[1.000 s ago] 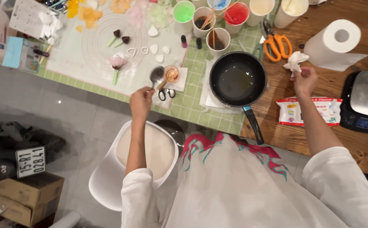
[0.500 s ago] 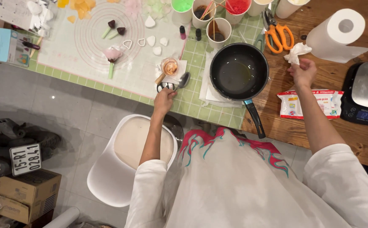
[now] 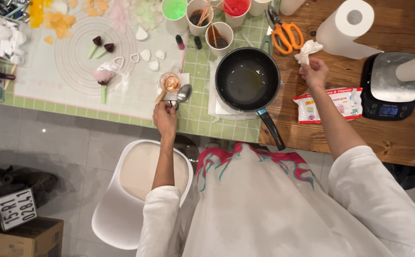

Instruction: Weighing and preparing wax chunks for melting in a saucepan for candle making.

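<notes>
My left hand (image 3: 164,119) was at the near edge of the green mat (image 3: 202,102), just left of the black pan (image 3: 248,80). Its fingers were curled narrow around the handle end of a metal spoon (image 3: 182,94). The bowl of the spoon pointed away from me and lay beside a small clear cup (image 3: 170,82) with something orange in it. The cup sat on a white napkin (image 3: 184,78), also left of the pan.

My right hand (image 3: 314,72) was on the other side of the pan, over the brown tabletop (image 3: 388,138). Its fingers were pinched shut on a crumpled white tissue (image 3: 308,49) that stuck up out of them.

I judged the spoon to be hard, light and a bit slippery, so the thin handle was the best place to hold it (not the round bowl). The tissue looked soft and very light, and it would squash or tear if I squeezed hard. The little cup looked easy to tip over.

Orange scissors (image 3: 286,34) lay behind the pan, a paper towel roll (image 3: 347,26) stood far right of it, and a white packet (image 3: 330,103) lay to its right, near my wrist.
</notes>
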